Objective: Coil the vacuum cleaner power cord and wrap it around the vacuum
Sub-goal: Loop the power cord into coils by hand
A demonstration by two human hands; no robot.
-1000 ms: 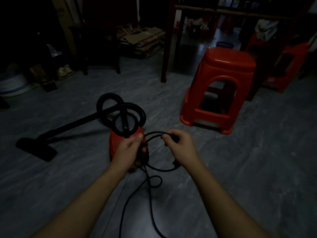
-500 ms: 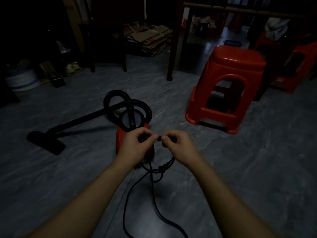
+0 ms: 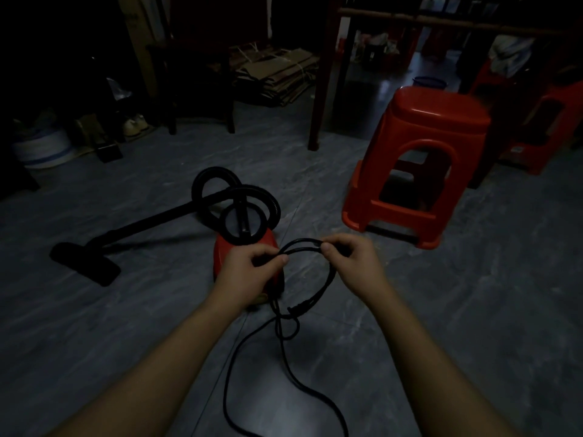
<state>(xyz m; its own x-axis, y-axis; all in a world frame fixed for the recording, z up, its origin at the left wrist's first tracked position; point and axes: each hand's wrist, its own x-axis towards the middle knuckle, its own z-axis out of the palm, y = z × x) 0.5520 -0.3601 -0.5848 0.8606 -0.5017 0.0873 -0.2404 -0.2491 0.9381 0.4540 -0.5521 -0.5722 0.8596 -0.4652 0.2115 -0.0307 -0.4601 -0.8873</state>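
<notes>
The vacuum (image 3: 218, 260) sits upright on the floor (image 3: 441, 310) straight ahead of you, just beyond your hands. Its hose (image 3: 217, 179) is looped over the top. Its wand (image 3: 151, 220) runs out to the left and a little toward you, ending in the floor head (image 3: 85, 264) well left of the red body.

You hold the cord (image 3: 304, 242) up in front of the vacuum as a small coil of a few strands. The coil arches from one hand to the other, then drops below your right hand to a bunch near the floor. From there the slack runs toward you, its long axis roughly along your line of sight, and curves off the bottom edge.

Your left hand (image 3: 249, 272) pinches the strands between thumb and curled fingers at the coil's left end. Your right hand (image 3: 353, 263) pinches them the same way at the right end, fingers curled tight around the cord. The hands are near each other but apart.

A red stool (image 3: 435, 121) stands to the right, well apart from the vacuum.
</notes>
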